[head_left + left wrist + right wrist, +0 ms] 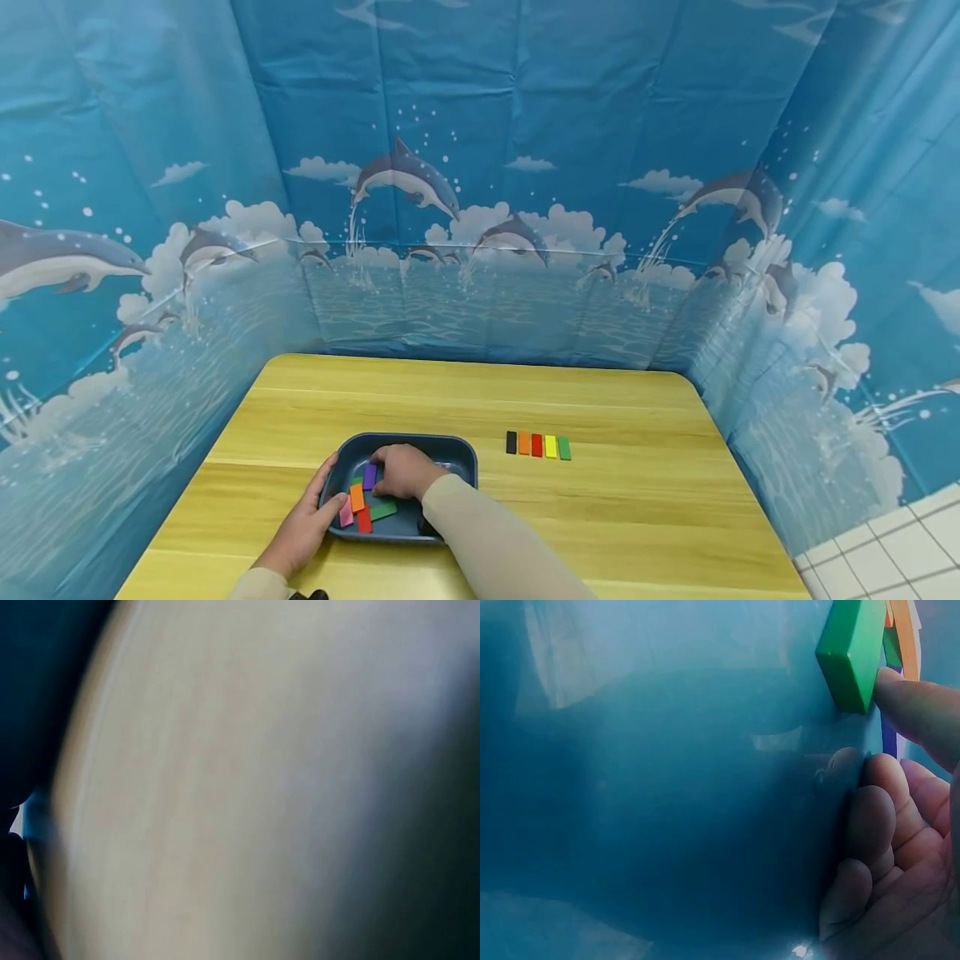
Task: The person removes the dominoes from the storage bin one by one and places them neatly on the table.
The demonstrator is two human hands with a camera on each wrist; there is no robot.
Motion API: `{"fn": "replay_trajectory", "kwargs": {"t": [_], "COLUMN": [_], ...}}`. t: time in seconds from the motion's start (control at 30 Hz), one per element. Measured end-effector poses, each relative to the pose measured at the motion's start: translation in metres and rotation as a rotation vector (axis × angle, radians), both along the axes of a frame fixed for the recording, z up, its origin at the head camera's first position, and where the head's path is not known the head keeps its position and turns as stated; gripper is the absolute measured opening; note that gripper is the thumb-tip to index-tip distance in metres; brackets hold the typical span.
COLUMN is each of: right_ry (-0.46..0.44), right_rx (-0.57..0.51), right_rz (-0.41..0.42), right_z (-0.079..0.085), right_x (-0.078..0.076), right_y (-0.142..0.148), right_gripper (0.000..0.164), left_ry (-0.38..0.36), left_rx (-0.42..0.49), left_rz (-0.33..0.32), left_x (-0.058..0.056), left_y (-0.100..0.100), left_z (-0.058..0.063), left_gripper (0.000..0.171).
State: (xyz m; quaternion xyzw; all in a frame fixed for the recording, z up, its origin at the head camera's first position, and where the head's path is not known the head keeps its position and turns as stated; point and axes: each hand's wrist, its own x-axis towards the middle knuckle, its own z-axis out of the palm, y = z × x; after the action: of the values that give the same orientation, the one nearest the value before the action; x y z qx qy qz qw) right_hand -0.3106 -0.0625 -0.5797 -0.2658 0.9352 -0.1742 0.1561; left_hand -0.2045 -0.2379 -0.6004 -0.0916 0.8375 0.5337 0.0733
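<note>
A dark blue tray (408,537) stands on the table. My left hand (303,521) grips its left side, thumb over the rim and fingers along the outer wall. Inside the tray, my right hand (408,473) has its thumb and fingertips at opposite ends of a purple block (370,477), pinching it. Near them lie an orange block (357,497), a pink block (346,512), a red block (364,521) and a green block (384,509). That green block (851,656) appears by the thumb in the right wrist view. Blur fills the left wrist view.
Right of the tray, a row of flat blocks lies on the wooden table (637,500): black (512,442), orange (524,443), red (537,445), yellow (551,447) and green (564,448). A dolphin-print curtain (480,308) hangs round the table's back and sides.
</note>
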Motion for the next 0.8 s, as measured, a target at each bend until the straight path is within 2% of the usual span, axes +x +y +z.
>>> {"fn": "replay_trajectory", "kwargs": {"t": [0.6, 0.8], "right_ry": [-0.006, -0.058], "right_rx": [0.001, -0.038], "right_rz": [0.020, 0.013], "right_z": [-0.0005, 0.0024], "right_x": [-0.0010, -0.0009], "right_y": [0.0016, 0.0045], "right_gripper": [0.041, 0.040], "left_ry": [0.017, 0.021], "left_rx": [-0.007, -0.022], "left_rz": [0.000, -0.001], "left_x": [0.0002, 0.0009], "left_y": [-0.0019, -0.0019], "left_z": [-0.0043, -0.0020], "left_gripper": [0.060, 0.060]}}
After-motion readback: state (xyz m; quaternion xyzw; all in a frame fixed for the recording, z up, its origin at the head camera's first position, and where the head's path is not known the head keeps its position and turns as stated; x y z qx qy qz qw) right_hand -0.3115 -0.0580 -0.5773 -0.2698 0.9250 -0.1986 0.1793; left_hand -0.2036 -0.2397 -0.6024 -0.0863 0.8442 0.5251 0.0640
